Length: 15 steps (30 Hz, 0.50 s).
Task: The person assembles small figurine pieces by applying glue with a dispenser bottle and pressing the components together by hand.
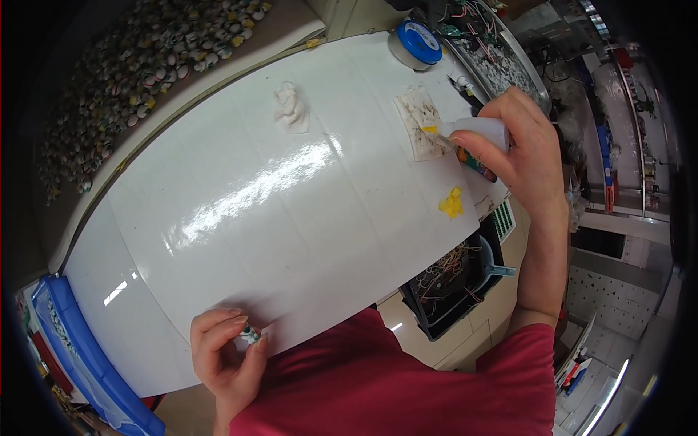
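My left hand (224,356) is at the table's near edge. It pinches a small green-and-white part (249,335) between thumb and fingers; its exact kind is too small to tell. Out to the right, my right hand (529,156) grips a white plastic bottle (491,129) lying tilted, with its narrow end pointing left. That end is over a stained folded tissue (418,116), close to a small yellow bit (430,129). Partly hidden under the right hand is a dark object with a coloured label (478,166). Several yellow pieces (451,203) lie in a little heap nearer to me.
A crumpled tissue (291,109) lies on the white table (320,240). At the far right stand a blue-lidded round tub (417,45) and a metal tray (520,62). Many small parts (156,69) cover the back-left shelf. A black bin of wires (443,280) sits below; a blue bin (94,363) is left.
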{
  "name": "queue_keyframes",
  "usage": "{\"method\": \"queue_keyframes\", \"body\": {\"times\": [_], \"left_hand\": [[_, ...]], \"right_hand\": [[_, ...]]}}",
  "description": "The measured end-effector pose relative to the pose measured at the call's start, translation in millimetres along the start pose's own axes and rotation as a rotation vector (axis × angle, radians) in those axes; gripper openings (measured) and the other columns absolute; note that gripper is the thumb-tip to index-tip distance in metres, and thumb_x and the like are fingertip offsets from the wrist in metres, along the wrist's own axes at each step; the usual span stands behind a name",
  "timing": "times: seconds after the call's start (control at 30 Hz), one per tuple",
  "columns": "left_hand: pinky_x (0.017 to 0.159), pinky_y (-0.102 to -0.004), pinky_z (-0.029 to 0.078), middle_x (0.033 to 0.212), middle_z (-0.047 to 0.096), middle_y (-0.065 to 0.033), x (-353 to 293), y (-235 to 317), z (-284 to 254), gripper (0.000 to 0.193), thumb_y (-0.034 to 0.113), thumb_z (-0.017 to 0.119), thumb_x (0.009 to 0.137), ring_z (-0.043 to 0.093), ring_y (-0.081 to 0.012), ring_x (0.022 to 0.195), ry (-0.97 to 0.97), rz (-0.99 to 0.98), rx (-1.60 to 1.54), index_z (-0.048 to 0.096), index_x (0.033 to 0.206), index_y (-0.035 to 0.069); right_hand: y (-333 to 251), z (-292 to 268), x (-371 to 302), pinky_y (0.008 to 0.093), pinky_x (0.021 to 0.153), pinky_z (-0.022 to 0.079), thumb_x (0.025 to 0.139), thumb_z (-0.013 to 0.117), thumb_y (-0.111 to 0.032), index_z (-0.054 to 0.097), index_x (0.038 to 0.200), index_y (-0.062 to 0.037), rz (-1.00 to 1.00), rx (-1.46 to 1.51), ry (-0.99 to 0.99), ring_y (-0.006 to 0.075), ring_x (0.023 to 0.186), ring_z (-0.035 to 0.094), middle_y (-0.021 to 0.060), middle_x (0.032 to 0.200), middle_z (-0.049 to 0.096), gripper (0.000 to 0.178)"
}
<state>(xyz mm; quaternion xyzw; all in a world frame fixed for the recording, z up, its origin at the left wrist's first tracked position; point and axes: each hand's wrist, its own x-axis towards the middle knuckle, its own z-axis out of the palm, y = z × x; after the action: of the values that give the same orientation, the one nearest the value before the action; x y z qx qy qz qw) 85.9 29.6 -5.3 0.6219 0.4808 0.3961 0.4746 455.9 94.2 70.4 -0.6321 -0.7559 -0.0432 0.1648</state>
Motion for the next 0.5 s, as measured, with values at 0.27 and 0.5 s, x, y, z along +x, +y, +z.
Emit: {"method": "queue_keyframes", "body": {"times": [0.27, 0.5], "left_hand": [[0.071, -0.0257, 0.049, 0.103, 0.055, -0.0098, 3.4, -8.9, -38.9, 0.031, -0.006, 0.068, 0.071, 0.058, -0.0171, 0.084, -0.073, 0.091, 0.005, 0.061, 0.101, 0.001], [0.068, -0.0231, 0.051, 0.103, 0.055, -0.0075, -25.2, -13.7, -65.7, 0.032, -0.006, 0.065, 0.075, 0.057, -0.0120, 0.078, -0.015, 0.088, -0.168, 0.061, 0.105, 0.004]], "right_hand": [[-34.1, 32.9, -59.8, 0.0255, 0.059, 0.043, 0.088, 0.059, -0.026, 0.054, 0.088, -0.0019, 0.653, 0.793, 0.450, 0.0123, 0.075, 0.054, 0.0037, 0.079, 0.051, 0.024], [-153.3, 55.4, -53.1, 0.0251, 0.063, 0.034, 0.082, 0.055, -0.057, 0.050, 0.082, -0.0009, 0.169, 1.049, 0.216, 0.0134, 0.068, 0.043, 0.0050, 0.076, 0.046, 0.056]]}}
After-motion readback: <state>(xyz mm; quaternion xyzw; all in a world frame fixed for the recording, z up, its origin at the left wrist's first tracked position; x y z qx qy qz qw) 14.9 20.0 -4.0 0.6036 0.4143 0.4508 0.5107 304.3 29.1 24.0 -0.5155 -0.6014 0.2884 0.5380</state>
